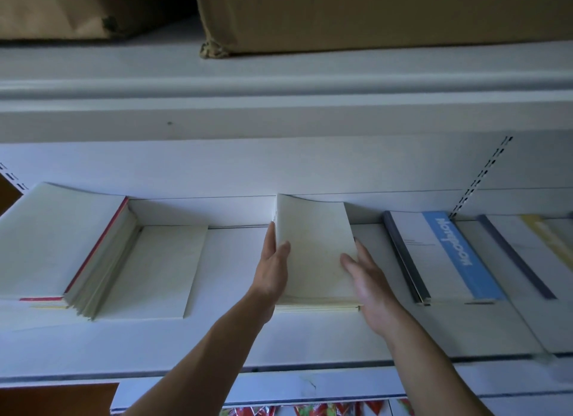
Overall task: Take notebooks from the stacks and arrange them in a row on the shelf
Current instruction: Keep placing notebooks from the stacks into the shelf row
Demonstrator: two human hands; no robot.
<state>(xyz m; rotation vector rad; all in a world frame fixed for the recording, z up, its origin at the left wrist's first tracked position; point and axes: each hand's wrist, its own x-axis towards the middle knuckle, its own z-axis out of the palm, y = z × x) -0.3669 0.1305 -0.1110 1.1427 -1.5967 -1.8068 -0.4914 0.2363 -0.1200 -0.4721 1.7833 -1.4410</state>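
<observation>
While the notebook stack lay on the shelf, we pressed our left hand and right hand against its sides, fingers straight, thumbs resting on its cover.

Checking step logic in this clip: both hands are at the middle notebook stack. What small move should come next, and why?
Probably draw the middle stack slightly forward, then let go. The left hand and right hand flank its sides with thumbs on the cover, and its far edge curls up against the shelf's back panel.
</observation>
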